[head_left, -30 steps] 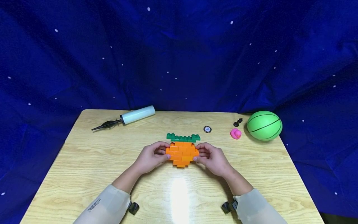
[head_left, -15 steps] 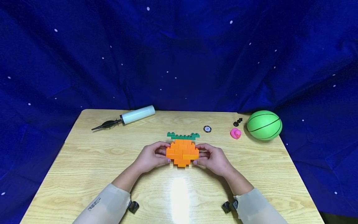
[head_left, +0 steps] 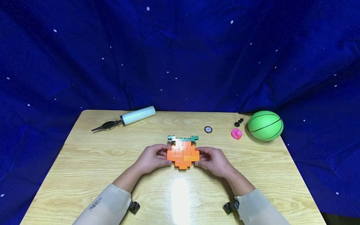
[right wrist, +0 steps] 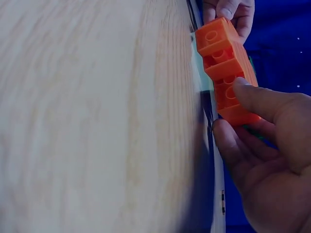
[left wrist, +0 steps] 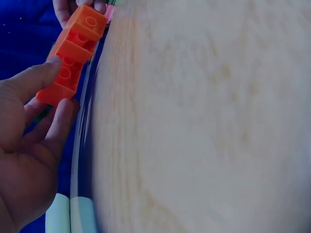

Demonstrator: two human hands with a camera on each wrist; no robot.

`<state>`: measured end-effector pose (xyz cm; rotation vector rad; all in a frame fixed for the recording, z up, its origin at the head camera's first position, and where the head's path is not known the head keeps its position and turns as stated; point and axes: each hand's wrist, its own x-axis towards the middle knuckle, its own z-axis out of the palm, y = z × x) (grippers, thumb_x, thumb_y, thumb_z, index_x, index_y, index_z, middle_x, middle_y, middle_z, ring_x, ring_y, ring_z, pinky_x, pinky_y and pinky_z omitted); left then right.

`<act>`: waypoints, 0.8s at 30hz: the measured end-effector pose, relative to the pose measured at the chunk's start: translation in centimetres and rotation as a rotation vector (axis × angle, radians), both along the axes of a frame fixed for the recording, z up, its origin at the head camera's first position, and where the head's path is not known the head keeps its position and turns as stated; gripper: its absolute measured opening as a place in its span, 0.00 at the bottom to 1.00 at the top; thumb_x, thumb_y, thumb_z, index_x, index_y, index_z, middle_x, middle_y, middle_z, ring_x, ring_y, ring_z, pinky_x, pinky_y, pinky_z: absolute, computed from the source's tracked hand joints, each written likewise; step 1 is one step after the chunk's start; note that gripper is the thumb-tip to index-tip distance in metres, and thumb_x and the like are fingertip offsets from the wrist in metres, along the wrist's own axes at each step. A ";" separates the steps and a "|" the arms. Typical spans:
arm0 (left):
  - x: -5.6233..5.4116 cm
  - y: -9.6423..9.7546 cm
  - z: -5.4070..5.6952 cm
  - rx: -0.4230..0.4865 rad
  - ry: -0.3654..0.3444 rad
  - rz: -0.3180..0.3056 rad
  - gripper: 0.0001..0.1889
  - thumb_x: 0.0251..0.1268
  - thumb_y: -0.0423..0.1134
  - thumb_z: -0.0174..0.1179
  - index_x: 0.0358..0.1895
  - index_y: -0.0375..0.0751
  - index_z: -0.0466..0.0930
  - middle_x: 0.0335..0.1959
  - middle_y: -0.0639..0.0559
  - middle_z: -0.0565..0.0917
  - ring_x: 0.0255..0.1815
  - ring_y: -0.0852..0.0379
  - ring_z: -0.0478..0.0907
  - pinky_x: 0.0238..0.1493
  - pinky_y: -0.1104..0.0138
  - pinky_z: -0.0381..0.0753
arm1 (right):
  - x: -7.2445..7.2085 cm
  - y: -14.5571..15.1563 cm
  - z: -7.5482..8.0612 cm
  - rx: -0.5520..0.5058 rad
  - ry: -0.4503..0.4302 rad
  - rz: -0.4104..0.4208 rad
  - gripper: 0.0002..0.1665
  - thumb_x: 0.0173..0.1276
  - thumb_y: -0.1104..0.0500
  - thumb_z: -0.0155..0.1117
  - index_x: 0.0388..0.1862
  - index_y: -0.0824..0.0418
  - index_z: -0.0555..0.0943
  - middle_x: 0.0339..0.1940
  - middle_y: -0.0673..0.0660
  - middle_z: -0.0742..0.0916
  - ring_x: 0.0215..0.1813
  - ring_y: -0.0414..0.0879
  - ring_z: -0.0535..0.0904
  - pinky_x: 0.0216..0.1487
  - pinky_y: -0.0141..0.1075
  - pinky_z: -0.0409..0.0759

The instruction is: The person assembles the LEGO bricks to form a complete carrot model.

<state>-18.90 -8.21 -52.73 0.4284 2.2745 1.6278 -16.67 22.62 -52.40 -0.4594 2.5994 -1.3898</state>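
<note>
A carrot-like model of orange toy building bricks (head_left: 183, 154), topped by a row of green bricks (head_left: 194, 138), is held upright between my two hands at the middle of the table. My left hand (head_left: 152, 159) pinches its left side with thumb and fingers. On the right side, my right hand (head_left: 215, 162) grips it the same way. The hollow undersides of the orange bricks (left wrist: 73, 53) face the left wrist camera. In the right wrist view, the thumb lies on the bricks (right wrist: 228, 63) and the fingers reach behind them.
Toward the back left lies a pale blue hand pump (head_left: 139, 115) with a black nozzle. A poker chip (head_left: 208, 129) lies behind the model. At the back right are a pink rubber duck (head_left: 237, 133), a small black piece (head_left: 238, 122) and a green ball (head_left: 265, 125).
The brick model has tilted between the hands, so its front shows more squarely and looks brighter. Both hands keep their hold in nearly the same place.
</note>
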 end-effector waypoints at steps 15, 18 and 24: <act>0.1 -0.4 -0.4 -0.217 0.104 -0.033 0.27 0.53 0.43 0.82 0.58 0.46 0.87 0.50 0.54 0.85 0.45 0.59 0.82 0.48 0.64 0.84 | 0.2 0.0 0.1 0.111 0.001 0.035 0.29 0.63 0.57 0.80 0.61 0.64 0.84 0.39 0.50 0.85 0.41 0.44 0.80 0.42 0.33 0.82; 0.1 -0.3 -0.2 -0.221 0.095 -0.032 0.26 0.54 0.43 0.81 0.58 0.46 0.86 0.50 0.54 0.85 0.45 0.59 0.81 0.48 0.63 0.84 | 0.1 0.0 0.1 0.125 -0.012 0.036 0.29 0.64 0.56 0.80 0.61 0.64 0.83 0.40 0.51 0.85 0.41 0.44 0.79 0.43 0.34 0.82; 0.1 -0.3 -0.2 -0.223 0.063 -0.027 0.26 0.54 0.43 0.81 0.58 0.47 0.86 0.50 0.54 0.84 0.48 0.58 0.81 0.51 0.62 0.84 | 0.0 0.0 0.3 0.142 -0.028 0.034 0.29 0.63 0.55 0.80 0.61 0.64 0.83 0.41 0.51 0.85 0.43 0.46 0.80 0.44 0.34 0.82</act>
